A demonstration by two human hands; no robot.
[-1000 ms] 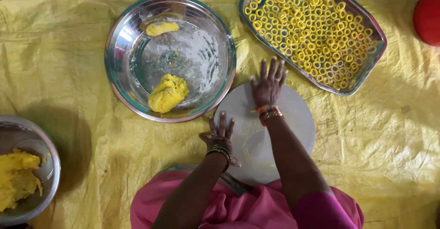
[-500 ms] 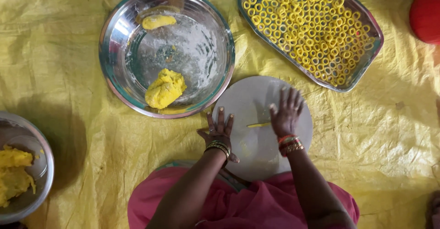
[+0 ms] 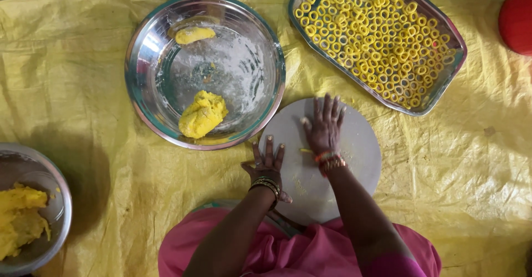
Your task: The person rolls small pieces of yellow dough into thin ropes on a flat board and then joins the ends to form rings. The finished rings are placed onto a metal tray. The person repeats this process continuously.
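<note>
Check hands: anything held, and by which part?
Nothing held. Right hand lies flat, palm down, over a thin dough strip on the round board; left hand rests at the board's edge.

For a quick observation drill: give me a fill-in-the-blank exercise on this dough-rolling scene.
1. Both hands press flat on the round ____ board.
2. The right hand covers a thin yellow strip of ____.
3. The steel tray is filled with small yellow ____.
4. The big steel bowl holds ____ lumps of dough.

Missing words: grey; dough; rings; two
</note>
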